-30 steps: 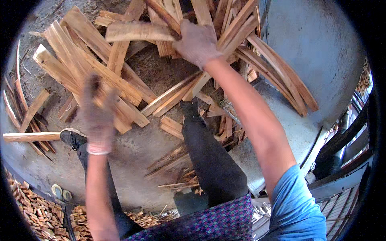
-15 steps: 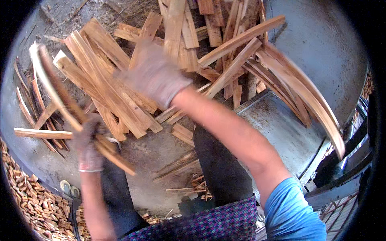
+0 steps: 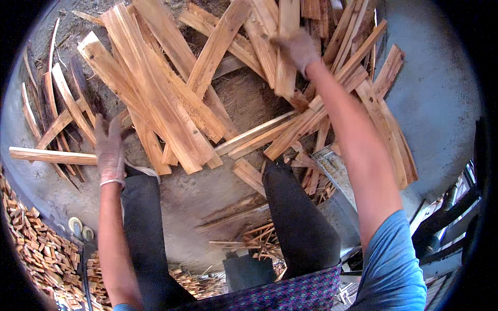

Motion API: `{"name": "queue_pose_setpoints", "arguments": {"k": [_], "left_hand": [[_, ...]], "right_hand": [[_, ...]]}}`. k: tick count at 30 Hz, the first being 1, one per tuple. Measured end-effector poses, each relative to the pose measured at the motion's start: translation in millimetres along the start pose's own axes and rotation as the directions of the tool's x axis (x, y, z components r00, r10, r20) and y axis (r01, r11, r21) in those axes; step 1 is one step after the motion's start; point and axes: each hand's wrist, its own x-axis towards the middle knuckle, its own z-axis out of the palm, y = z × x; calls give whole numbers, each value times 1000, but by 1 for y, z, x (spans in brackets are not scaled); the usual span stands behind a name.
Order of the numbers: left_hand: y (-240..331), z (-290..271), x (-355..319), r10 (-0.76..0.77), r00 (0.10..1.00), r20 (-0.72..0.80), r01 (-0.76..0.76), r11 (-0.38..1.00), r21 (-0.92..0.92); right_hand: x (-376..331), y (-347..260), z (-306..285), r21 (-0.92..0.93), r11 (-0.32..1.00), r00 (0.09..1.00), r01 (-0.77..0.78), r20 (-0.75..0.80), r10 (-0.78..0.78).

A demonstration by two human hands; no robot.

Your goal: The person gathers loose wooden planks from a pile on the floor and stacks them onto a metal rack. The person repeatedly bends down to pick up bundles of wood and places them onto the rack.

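Wood blocks: a heap of small cut pieces (image 3: pixel 44 241) lies at the lower left, well apart from the hands.
Thin strips: narrow dark strips (image 3: pixel 52 98) lie at the far left, with a pale curved slat (image 3: pixel 71 101) among them and a straight pale stick (image 3: pixel 52 155) across their lower ends.
Left hand: gloved, the left hand (image 3: pixel 110 147) has its fingers spread and appears to grip nothing; it is just beside the stick's right end.
Crossed planks: long, rough planks (image 3: pixel 161 103) overlap at odd angles on the floor (image 3: pixel 179 207), between the two hands.
Right hand: the gloved right hand (image 3: pixel 295 49) is over an upright-lying plank (image 3: pixel 287 72); blur hides whether its fingers close on it.
Right-hand planks: more lengths (image 3: pixel 391 135) lean together beyond the right forearm.
Risk: the crossed planks could slide or tip if one beneath is tugged, and rough edges could catch a glove.
Change: half a second ago the left hand held a curved slat and the right hand was over the crossed planks; now the left is free and the right is farther right.
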Motion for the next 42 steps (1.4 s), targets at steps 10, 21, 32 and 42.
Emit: {"name": "queue_pose_setpoints", "arguments": {"k": [10, 21, 32, 42], "left_hand": [[79, 27, -16, -386, 850, 358, 507, 415, -756], [90, 60, -44, -186, 868, 460, 489, 164, -856], [51, 69, -30, 24, 816, 578, 571, -192, -798], [56, 66, -50, 11, 908, 419, 407, 214, -888]], "right_hand": [[-50, -13, 22, 209, 916, 939, -343, 37, 343], [-119, -81, 98, 534, 814, 957, -228, 276, 88], [-119, -126, 104, 405, 902, 927, -149, 375, -16], [-124, -153, 123, 521, 820, 842, -235, 531, -96]]}}
